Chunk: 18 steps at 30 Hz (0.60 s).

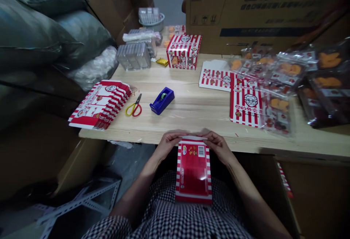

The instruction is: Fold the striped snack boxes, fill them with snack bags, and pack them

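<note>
A red box with striped red-and-white edges [193, 173] rests against my lap, its far end at the table's front edge. My left hand [170, 144] pinches the far left corner, and my right hand [218, 146] pinches the far right corner. Between them a pale flap shows along the box's far edge. Beyond my hands on the table lie a blue tape dispenser [162, 101] and scissors with yellow and red handles [134, 108].
Flat striped cartons [100, 104] are stacked at the left. An assembled striped box [184, 52] stands at the back, beside clear plastic trays [133, 57]. Plastic-wrapped toy food packs [277, 113] and more flat cartons [245, 104] lie at the right. A large cardboard box [254, 13] stands behind.
</note>
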Each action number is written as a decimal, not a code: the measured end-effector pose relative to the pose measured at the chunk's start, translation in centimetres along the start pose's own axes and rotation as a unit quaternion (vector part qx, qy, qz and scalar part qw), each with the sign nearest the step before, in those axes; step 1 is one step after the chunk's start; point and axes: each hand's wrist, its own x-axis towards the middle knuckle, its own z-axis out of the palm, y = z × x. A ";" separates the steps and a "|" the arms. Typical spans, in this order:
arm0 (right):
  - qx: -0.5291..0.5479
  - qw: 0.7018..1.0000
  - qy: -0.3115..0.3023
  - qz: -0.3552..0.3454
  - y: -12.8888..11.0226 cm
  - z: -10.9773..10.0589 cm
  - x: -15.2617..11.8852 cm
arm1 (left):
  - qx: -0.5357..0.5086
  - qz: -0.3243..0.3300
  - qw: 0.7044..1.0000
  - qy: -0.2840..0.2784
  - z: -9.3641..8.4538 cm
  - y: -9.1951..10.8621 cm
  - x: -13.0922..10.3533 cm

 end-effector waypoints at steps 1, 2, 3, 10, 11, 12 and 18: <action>0.003 1.000 -0.011 0.005 0.0 -0.1 0.0 | 0.000 -0.005 1.000 -0.006 -0.1 0.0 0.0; 0.005 1.000 -0.023 0.012 0.0 -0.3 0.0 | -0.003 -0.009 1.000 -0.011 -0.2 0.1 -0.1; 0.005 0.999 -0.035 0.020 -0.1 -0.4 0.0 | -0.005 -0.013 1.000 -0.017 -0.2 0.2 -0.1; -0.010 0.997 -0.057 0.048 -1.3 0.2 0.6 | 0.006 -0.035 0.998 -0.047 0.6 0.2 0.2; -0.009 0.997 -0.063 0.053 -1.3 0.5 0.7 | 0.012 -0.031 0.998 -0.049 0.8 0.1 0.3; -0.010 0.996 -0.063 0.055 -1.2 0.7 0.7 | 0.018 -0.026 0.998 -0.052 1.1 0.1 0.4; -0.051 0.998 -0.034 -0.006 -0.2 1.2 0.7 | 0.070 0.050 0.995 -0.047 1.6 0.5 0.5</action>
